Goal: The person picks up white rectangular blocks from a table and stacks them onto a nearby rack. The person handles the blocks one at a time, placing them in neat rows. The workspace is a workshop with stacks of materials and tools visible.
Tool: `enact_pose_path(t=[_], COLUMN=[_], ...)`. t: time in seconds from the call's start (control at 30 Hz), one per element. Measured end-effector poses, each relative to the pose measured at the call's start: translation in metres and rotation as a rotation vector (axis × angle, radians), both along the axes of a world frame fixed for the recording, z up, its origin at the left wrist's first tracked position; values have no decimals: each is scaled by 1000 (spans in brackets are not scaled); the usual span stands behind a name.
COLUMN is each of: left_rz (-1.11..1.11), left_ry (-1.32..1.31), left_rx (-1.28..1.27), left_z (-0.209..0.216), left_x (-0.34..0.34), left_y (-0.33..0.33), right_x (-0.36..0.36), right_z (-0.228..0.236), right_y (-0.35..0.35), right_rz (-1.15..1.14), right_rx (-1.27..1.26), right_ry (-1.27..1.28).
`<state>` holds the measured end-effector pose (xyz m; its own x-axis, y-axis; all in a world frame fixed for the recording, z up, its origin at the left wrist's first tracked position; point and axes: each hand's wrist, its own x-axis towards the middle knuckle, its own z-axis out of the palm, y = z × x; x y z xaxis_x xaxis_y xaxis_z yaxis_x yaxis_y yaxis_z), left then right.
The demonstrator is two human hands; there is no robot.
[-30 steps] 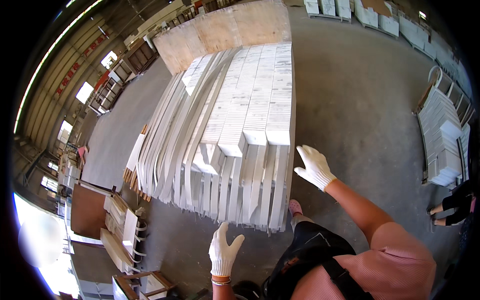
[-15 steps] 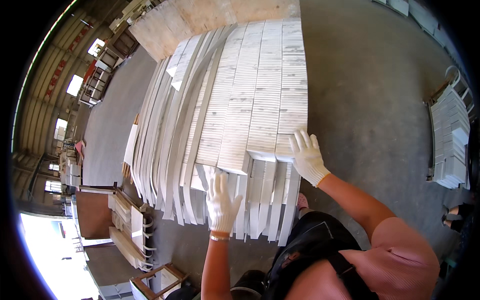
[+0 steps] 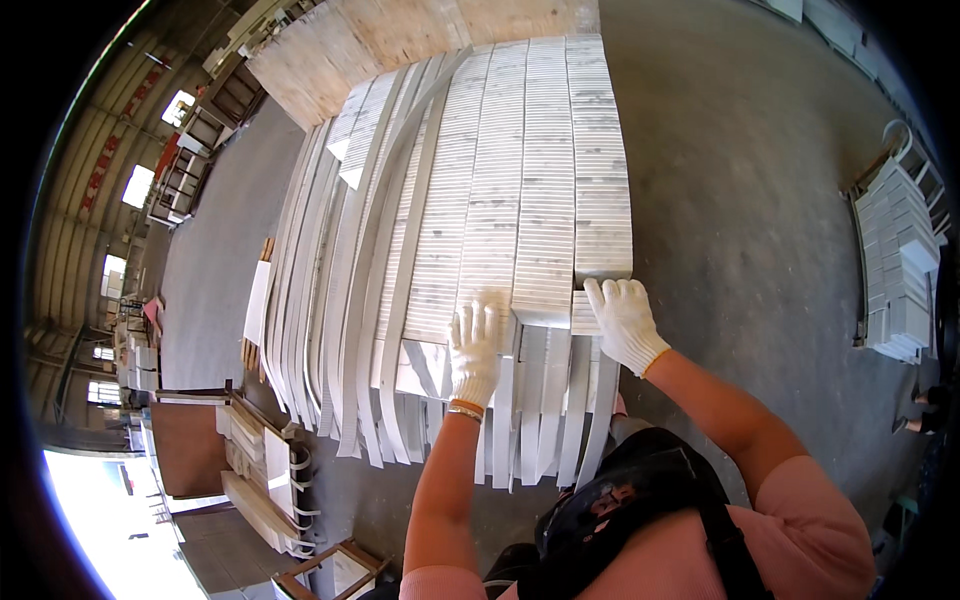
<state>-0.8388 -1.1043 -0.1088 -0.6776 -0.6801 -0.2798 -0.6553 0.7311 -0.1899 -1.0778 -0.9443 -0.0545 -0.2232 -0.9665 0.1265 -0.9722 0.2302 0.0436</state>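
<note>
A large stack of white, closely ridged strips (image 3: 490,200) lies in long columns in front of me. My left hand (image 3: 474,355), in a white knit glove, rests at the near end of a middle column, its fingers stretched out over the edge. My right hand (image 3: 625,325), gloved alike, has its fingers bent over a short bundle of white strips (image 3: 583,312) at the near right corner. A dark gap parts this bundle from the rest of its column. The bundle is mostly hidden by the glove.
Long curved white strips (image 3: 350,330) hang along the stack's left side and near end. A plywood panel (image 3: 400,40) stands at the far end. To the right is a rack of white pieces (image 3: 895,265); boards on a frame (image 3: 250,460) stand at lower left.
My left hand has moved forward and right onto the near end of the stack. My right fingers have curled over the corner bundle, which has come slightly toward me, opening a gap behind it.
</note>
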Motion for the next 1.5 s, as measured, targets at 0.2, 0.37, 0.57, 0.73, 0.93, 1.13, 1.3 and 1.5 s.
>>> enact_pose_path(t=[0.2,0.37,0.57,0.73,0.93,1.13,1.3,1.5], left_rz=[22,-130,-294,-325,-427,-74,462,1109], left_ry=[41,362,401,331,288,106,414,1288], left_rx=[87,-125,-61,111,35,174,348,737], left_z=[23,9,24,33,36,90,146,139], left_x=[7,20,19,5,-1,4,57,126], left_y=[13,9,-11,-29,-39,2,88,273], right_x=[-2,-3,-5,-8,-8,-11,-14,-34], right_z=[-14,-11,-14,-13,-7,-17,-14,0], right_y=[-11,-17,-17,-18,-19,-22,-20,-5], right_rz=[-31,-45,-24,-38,-52,-45,3,55], right_rx=[-13,55,-17,-13,53,19,40,-85], right_ry=[-159,-197,-222,-197,-222,-273,-266,-443])
